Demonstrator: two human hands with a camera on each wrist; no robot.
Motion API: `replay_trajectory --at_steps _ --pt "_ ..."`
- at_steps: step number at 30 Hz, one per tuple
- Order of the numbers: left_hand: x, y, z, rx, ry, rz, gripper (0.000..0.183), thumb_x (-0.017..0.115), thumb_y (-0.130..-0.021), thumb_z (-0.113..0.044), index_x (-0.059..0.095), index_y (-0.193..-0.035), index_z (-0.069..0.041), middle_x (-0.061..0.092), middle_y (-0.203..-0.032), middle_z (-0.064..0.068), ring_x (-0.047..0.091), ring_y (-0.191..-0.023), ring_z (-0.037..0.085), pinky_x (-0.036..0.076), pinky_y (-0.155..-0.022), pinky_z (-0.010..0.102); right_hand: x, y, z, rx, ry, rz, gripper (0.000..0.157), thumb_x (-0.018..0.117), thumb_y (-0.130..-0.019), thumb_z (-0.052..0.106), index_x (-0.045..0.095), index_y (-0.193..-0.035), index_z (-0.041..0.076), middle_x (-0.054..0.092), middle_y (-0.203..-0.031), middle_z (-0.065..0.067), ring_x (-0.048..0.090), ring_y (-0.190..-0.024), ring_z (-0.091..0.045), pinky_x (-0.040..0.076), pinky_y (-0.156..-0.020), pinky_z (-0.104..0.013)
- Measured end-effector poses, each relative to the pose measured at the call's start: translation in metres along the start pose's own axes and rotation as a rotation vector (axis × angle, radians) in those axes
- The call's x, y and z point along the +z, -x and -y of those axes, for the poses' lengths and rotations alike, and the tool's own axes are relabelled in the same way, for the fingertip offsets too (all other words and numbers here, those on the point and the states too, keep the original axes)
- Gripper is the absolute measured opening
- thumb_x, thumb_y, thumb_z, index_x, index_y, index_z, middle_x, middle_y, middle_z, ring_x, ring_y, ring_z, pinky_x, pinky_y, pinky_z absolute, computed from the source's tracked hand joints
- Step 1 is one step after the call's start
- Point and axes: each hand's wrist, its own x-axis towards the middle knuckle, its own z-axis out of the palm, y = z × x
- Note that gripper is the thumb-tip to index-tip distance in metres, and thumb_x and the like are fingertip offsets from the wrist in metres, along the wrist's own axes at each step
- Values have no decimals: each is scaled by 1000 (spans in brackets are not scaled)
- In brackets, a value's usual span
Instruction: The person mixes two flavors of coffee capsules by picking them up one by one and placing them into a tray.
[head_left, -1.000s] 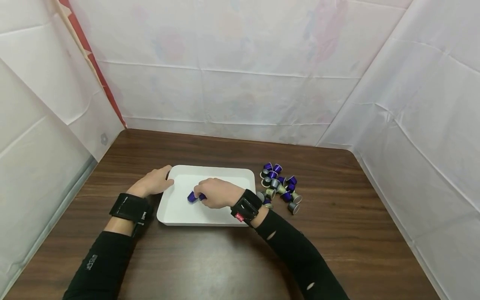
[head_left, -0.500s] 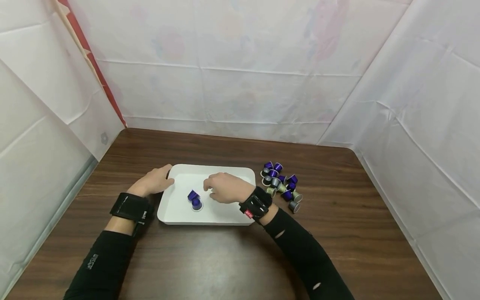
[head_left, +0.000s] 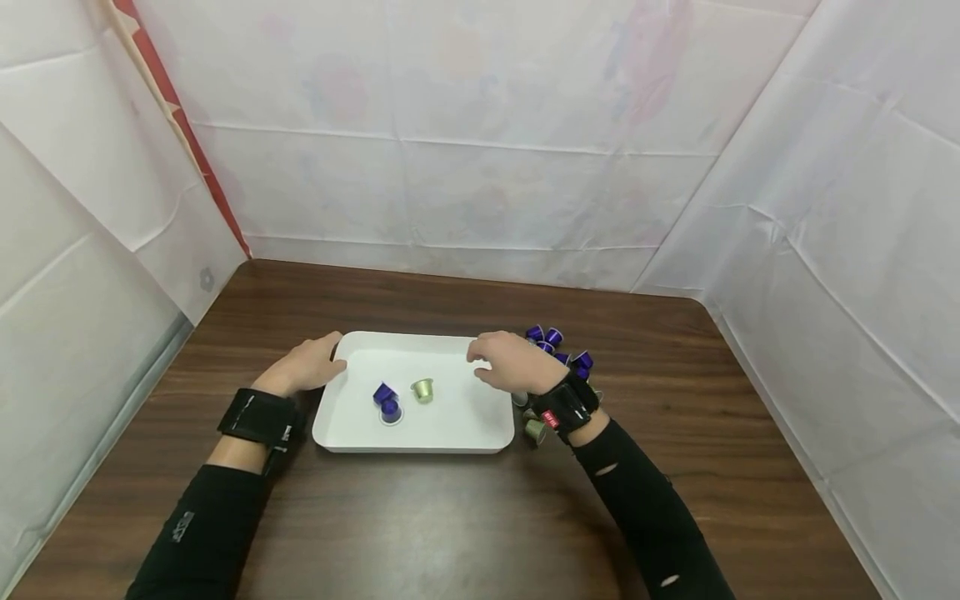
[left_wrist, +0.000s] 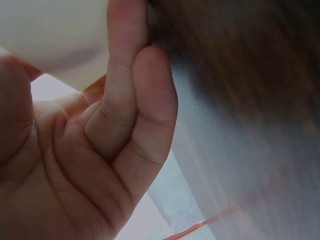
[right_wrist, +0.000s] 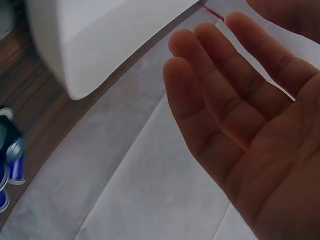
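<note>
My left hand (head_left: 303,364) holds the left edge of a white tray (head_left: 457,425), thumb on top; in the left wrist view its fingers (left_wrist: 152,85) lie along the tray's outside. Two purple coffee capsules (head_left: 391,410) stand together on the tray, left of the middle. A light green coffee capsule (head_left: 423,390) sits just right of them. Over the tray's right side hangs my right hand (head_left: 517,362), fingers loosely bent; the right wrist view shows its palm bare. Right of the tray lies a pile of capsules (head_left: 553,337), partly hidden by the right hand and wrist.
One more green capsule (head_left: 536,431) lies by the tray's right edge, close to the right wrist. A brown wooden table (head_left: 420,525) carries everything. White sheeting (head_left: 450,192) walls the table at the back and both sides.
From the purple capsules, my right hand has let go and moved right across the tray toward the pile. A green capsule has come into view where it was. The left hand stays put.
</note>
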Motion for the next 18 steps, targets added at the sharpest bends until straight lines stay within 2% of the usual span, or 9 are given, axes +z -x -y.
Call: replay_trajectory --at_steps 4,9,13,18 --pt "-1 2 -1 12 7 1 43 47 -95 -17 38 -130 6 57 -114 27 55 -87 30 45 -76 49 0 13 -17 63 -15 -15 24 61 -92 16 66 -113 6 62 -105 -3 58 -89 -13 48 -76 -27" --pt "-1 3 -1 29 7 -4 43 46 -95 -17 38 -131 6 57 -115 27 56 -88 30 44 -78 51 0 33 -41 82 -44 -82 18 59 -92 13 67 -106 4 59 -94 -1 52 -79 -13 46 -74 -29" --pt "0 3 0 25 7 -9 43 46 -95 -17 38 -131 6 58 -115 27 56 -87 29 45 -78 50 2 52 -62 102 -67 -121 14 60 -90 11 69 -99 4 59 -91 0 52 -79 -13 45 -74 -31" --pt "1 3 0 18 9 -12 42 46 -95 -17 39 -130 5 58 -114 26 56 -87 29 45 -77 50 8 76 -86 155 -94 -130 12 63 -89 11 68 -97 4 56 -85 1 51 -75 -13 45 -68 -31"
